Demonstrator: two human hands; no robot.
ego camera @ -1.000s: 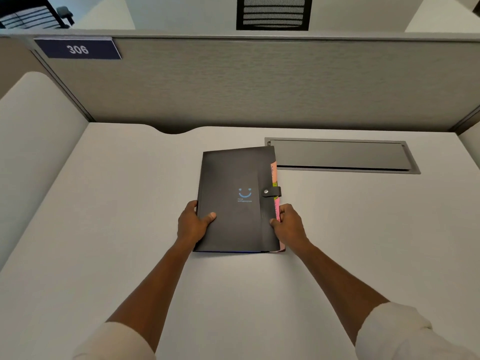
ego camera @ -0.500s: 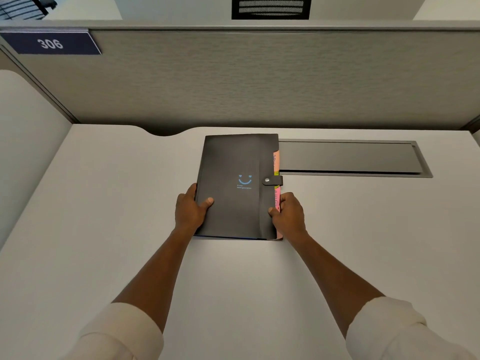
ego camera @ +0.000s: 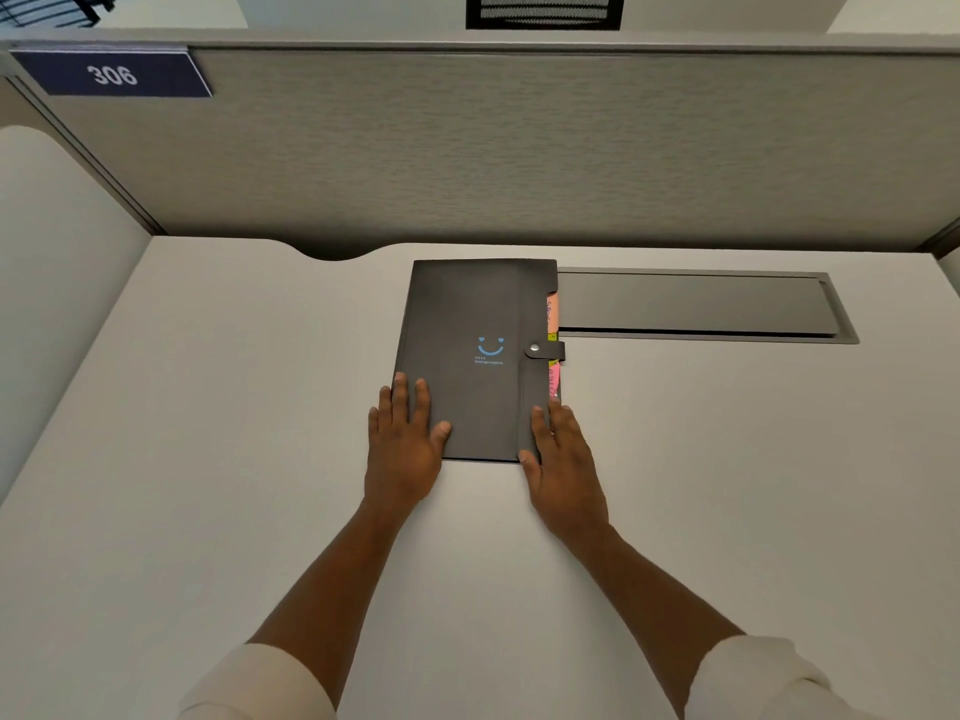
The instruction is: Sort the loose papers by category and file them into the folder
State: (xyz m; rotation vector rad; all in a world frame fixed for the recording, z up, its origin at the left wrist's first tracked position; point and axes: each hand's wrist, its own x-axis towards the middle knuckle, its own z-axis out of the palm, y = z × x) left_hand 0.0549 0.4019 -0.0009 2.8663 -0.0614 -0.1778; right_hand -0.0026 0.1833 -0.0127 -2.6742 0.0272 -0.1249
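A black folder (ego camera: 467, 356) lies closed and flat on the pale desk (ego camera: 208, 459), pushed toward the back near the grey partition (ego camera: 519, 148), its far right corner overlapping the left end of the grey cable-tray lid (ego camera: 696, 304) set into the desk surface. The front carries a small blue smiley print (ego camera: 490, 346), and a strap with a metal snap (ego camera: 535, 348) wraps round the right edge and is fastened. Along that same edge, coloured index tabs (ego camera: 552, 314) peek out, orange above the strap, a bit of yellow beside it, pink below. The left hand (ego camera: 402, 444) lies flat on the near left corner of the folder, fingers straight and close together, thumb spread out across the cover, gripping nothing. The right hand (ego camera: 563, 454) rests open at the near right corner, fingers stretched forward along the edge just below the pink tab, thumb on the cover close to the bottom edge; whether the fingertips touch the tabs I cannot tell. Both forearms are bare, with light sleeves (ego camera: 260, 683) rolled up near the elbows. A dark blue number plate (ego camera: 111, 74) reading 306 sits on the partition at the upper left
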